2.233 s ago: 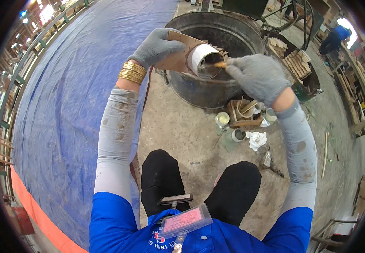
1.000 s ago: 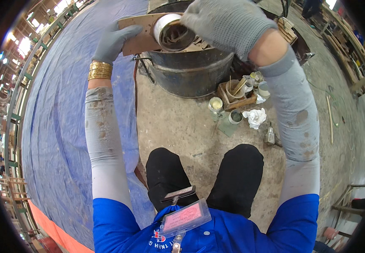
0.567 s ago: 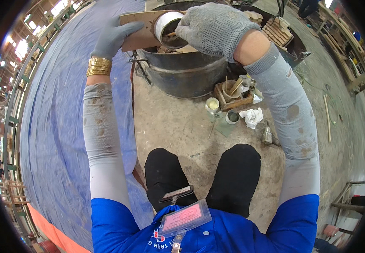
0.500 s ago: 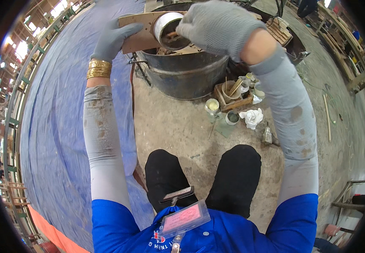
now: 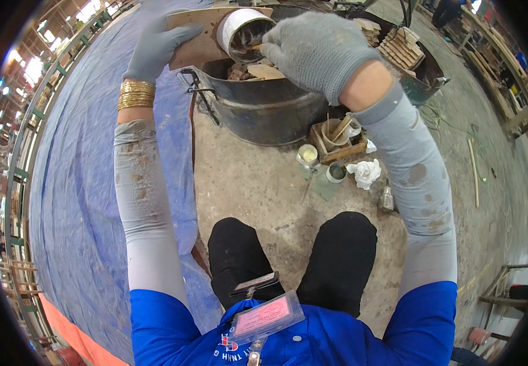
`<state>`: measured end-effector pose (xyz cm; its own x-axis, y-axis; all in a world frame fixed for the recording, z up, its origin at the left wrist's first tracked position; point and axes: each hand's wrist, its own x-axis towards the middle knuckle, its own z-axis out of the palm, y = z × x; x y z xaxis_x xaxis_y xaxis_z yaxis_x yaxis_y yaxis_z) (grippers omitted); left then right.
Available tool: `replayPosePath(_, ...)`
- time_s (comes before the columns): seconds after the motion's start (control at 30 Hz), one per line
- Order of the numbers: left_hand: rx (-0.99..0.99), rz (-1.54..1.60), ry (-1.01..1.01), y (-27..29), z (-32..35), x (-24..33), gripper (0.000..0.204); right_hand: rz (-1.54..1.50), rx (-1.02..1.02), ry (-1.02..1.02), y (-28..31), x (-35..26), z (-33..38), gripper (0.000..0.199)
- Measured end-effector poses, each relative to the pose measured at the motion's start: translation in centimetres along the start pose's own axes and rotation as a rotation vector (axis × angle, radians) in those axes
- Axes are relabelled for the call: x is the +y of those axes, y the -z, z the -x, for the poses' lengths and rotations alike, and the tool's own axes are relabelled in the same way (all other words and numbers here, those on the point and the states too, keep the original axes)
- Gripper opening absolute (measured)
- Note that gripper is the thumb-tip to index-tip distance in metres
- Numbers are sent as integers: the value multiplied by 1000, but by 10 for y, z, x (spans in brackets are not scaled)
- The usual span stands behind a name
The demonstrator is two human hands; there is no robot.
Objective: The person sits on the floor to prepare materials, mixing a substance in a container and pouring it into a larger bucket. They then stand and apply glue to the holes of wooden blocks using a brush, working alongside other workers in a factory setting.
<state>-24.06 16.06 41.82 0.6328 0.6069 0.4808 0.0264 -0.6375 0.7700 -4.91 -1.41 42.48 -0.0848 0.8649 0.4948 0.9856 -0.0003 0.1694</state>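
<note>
My left hand (image 5: 159, 50), in a grey glove, grips a flat brown board (image 5: 194, 46) by its left end, thumb across the face. A white can-like cylinder (image 5: 226, 32) lies tipped against the board, its dark mouth toward my right hand. My right hand (image 5: 316, 55), also gloved, is closed at that mouth, fingers pinched. A small orange-brown bit shows at its fingertips; what it belongs to is hidden. Board and cylinder are above a dark round metal tub (image 5: 264, 116) with wood scraps (image 5: 264, 71) in it.
Past the tub, a second dark container (image 5: 426, 85) holds stacked wood pieces (image 5: 401, 52). On the concrete stand a wooden box (image 5: 340, 149) of pots and sticks, a cup of pale paste (image 5: 307, 155), a dark-filled cup (image 5: 336, 172), crumpled white paper (image 5: 365, 174). Blue tarp (image 5: 87, 201) covers the left.
The board, cylinder and my left hand have shifted slightly left and up. My right hand has moved a little down at the cylinder's mouth, and more scraps show in the tub.
</note>
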Motion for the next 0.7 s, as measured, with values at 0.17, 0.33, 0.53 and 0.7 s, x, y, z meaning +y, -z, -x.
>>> replayPosePath(0.17, 62, -88, 2, 8, -4, -5, 27, -148, 1, -85, 24, 9, 0, 33)
replayPosePath(0.33, 85, -147, 12, 15, -4, -9, 28, -60, -83, -41, 9, 2, -1, 36)
replayPosePath(0.53, -3, -73, -59, -2, -5, 7, 28, -66, 20, 39, 11, 6, 0, 26)
replayPosePath(0.7, 73, -96, 32, 7, 3, 6, 29, -141, 1, 47, 20, 2, -3, 24)
